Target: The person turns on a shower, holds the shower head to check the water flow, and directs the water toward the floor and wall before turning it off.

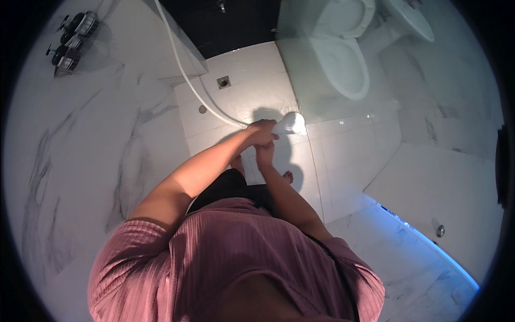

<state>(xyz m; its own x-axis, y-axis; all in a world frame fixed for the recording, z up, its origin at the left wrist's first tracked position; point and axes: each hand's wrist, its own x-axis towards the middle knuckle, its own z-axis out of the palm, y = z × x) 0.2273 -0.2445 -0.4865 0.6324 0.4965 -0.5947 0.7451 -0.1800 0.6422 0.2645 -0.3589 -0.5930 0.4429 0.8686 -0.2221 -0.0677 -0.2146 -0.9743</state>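
Observation:
My left hand (pixel 261 131) grips the handle of a white handheld shower head (pixel 290 123). The head points to the right, low over the tiles beside the foot of a glass partition (pixel 295 68). Fine streaks of water seem to show around its face. A white shower hose (pixel 183 72) runs from the top of the view down to my left hand. Just below that hand is my right hand (pixel 264 153), its fingers curled up against the left. Whether they close on anything is hidden.
Two floor drains, one square (pixel 223 82) and one round (pixel 202 109), sit in the wet tile floor (pixel 257 64). Pump bottles (pixel 72 40) hang on the marbled wall. Behind the glass stand a toilet (pixel 342 52) and a washbasin (pixel 414 20). A door (pixel 434 193) has blue light along its edge.

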